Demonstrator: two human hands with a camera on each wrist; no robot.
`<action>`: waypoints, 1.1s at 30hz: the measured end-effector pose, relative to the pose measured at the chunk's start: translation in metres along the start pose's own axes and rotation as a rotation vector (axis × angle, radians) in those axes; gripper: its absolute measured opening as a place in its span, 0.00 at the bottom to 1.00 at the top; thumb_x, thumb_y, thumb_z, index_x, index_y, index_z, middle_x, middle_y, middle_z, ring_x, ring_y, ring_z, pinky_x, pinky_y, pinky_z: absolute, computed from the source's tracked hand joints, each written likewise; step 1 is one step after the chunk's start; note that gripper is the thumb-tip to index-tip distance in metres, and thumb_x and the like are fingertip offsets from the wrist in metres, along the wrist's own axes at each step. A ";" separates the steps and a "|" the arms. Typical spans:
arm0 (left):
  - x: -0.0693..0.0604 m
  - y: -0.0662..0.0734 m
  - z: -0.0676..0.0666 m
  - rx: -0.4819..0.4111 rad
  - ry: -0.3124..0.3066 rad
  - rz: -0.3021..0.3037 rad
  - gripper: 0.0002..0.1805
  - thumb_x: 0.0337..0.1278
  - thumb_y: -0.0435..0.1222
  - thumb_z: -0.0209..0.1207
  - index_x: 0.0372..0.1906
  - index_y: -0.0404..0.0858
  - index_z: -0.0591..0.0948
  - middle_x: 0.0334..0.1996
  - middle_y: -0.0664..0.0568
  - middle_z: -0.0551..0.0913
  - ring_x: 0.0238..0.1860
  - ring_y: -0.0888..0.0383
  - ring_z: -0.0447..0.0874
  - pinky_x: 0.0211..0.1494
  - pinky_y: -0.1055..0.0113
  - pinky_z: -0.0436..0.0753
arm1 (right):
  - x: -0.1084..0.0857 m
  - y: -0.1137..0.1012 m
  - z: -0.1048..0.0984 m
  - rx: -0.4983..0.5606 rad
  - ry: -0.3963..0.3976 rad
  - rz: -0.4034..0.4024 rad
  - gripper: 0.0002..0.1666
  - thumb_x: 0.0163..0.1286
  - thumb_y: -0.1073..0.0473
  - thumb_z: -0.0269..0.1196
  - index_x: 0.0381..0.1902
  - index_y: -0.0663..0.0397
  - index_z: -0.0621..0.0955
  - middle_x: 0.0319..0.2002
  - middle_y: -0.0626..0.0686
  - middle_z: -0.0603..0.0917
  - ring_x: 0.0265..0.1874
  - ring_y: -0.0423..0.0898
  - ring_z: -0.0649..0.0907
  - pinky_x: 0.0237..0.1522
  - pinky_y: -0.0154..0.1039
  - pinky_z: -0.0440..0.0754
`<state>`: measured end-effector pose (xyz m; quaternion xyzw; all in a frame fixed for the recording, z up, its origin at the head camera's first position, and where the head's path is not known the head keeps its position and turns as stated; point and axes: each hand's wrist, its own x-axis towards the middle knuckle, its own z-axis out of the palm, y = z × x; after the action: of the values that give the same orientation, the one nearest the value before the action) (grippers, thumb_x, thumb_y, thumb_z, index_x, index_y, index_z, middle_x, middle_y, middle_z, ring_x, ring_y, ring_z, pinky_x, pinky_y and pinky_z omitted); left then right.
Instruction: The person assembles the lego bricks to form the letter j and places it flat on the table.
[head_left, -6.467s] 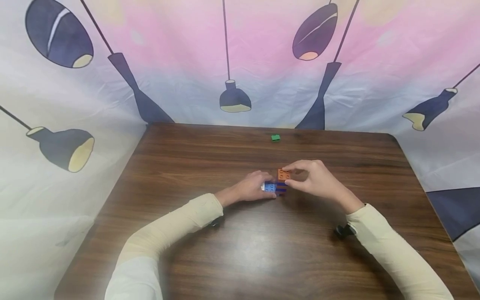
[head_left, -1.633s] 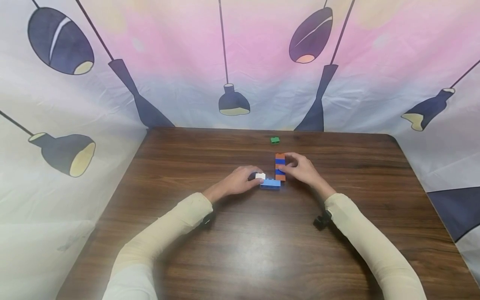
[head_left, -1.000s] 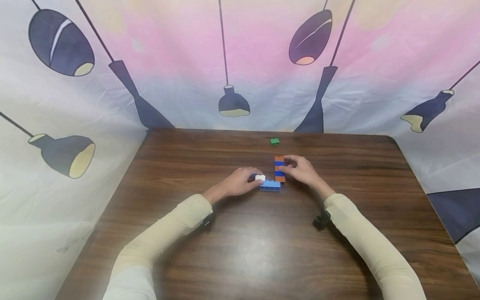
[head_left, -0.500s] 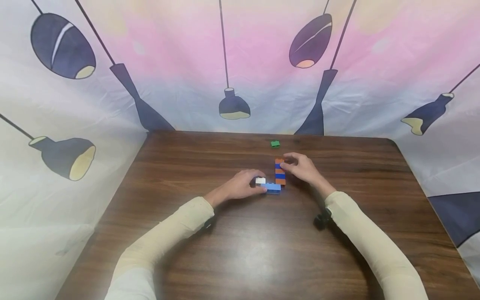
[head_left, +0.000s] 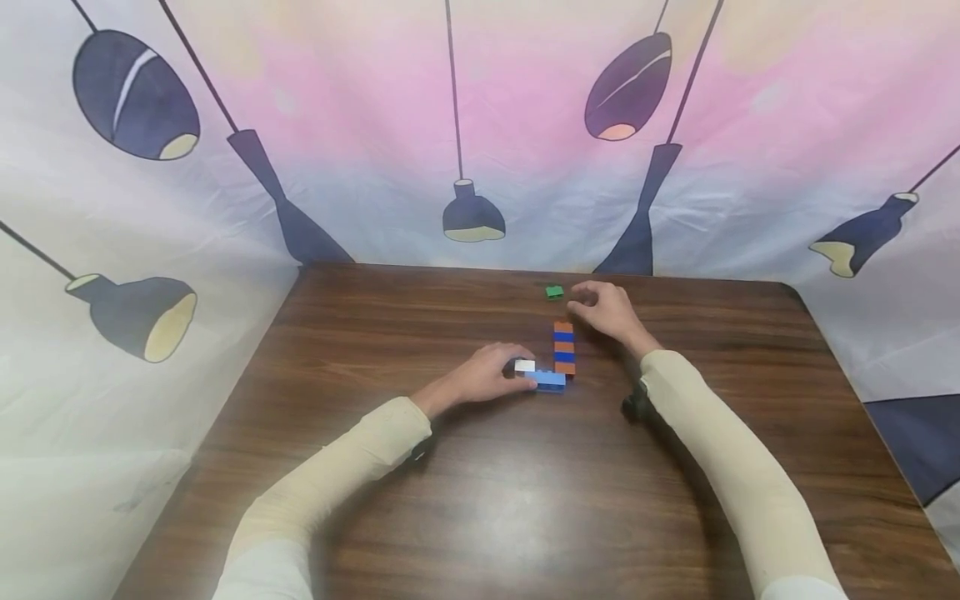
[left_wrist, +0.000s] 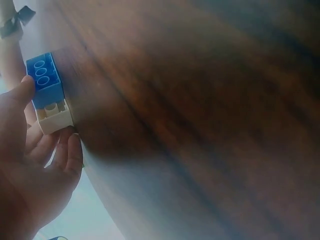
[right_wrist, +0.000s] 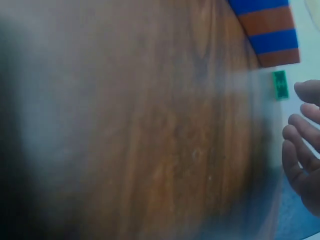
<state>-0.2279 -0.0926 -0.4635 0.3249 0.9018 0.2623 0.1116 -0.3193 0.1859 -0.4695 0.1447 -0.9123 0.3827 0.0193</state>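
Note:
My left hand (head_left: 485,372) pinches a light blue brick (head_left: 548,381) joined to a white brick (head_left: 525,366). In the left wrist view the thumb lies on the blue brick (left_wrist: 46,80) and fingertips touch the white brick (left_wrist: 56,120). Round hollows show on the blue brick's underside. At its right end is a stack of alternating orange and dark blue bricks (head_left: 564,348), its studs pointing away from me; whether they are joined I cannot tell. My right hand (head_left: 609,310), empty with fingers parted, hovers just right of a small green brick (head_left: 554,292), apart from it.
The dark wood table (head_left: 420,500) reaches back to a printed cloth (head_left: 525,125) showing hanging lamps. The green brick sits near the table's far edge. Small dark devices, such as the one on the right wrist (head_left: 636,403), are worn on both wrists.
My right hand has let go of the orange and blue stack and moved away to beside the green brick. Earlier that stack was turned from upright to lying. My left hand still holds its bricks.

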 end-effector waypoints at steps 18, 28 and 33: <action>0.004 0.002 0.005 0.001 0.001 0.034 0.29 0.67 0.55 0.62 0.64 0.41 0.79 0.60 0.52 0.83 0.64 0.55 0.78 0.72 0.52 0.70 | 0.019 0.000 0.013 -0.108 -0.010 -0.052 0.22 0.76 0.54 0.62 0.62 0.58 0.83 0.61 0.63 0.83 0.54 0.60 0.83 0.57 0.60 0.79; 0.003 0.001 0.001 -0.004 0.005 0.019 0.28 0.67 0.54 0.63 0.64 0.42 0.79 0.61 0.51 0.83 0.65 0.53 0.77 0.72 0.52 0.71 | 0.016 -0.004 0.011 -0.139 -0.006 -0.036 0.14 0.73 0.58 0.66 0.52 0.57 0.88 0.55 0.61 0.86 0.60 0.61 0.80 0.62 0.62 0.75; 0.003 -0.001 0.001 0.003 0.003 0.020 0.29 0.67 0.55 0.62 0.64 0.42 0.79 0.61 0.51 0.83 0.65 0.53 0.77 0.72 0.51 0.71 | 0.012 -0.005 0.010 -0.146 -0.027 -0.022 0.15 0.72 0.56 0.67 0.51 0.57 0.88 0.56 0.61 0.86 0.62 0.61 0.79 0.64 0.62 0.73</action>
<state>-0.2304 -0.0903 -0.4648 0.3337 0.8991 0.2624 0.1070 -0.3289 0.1729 -0.4712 0.1582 -0.9363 0.3130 0.0215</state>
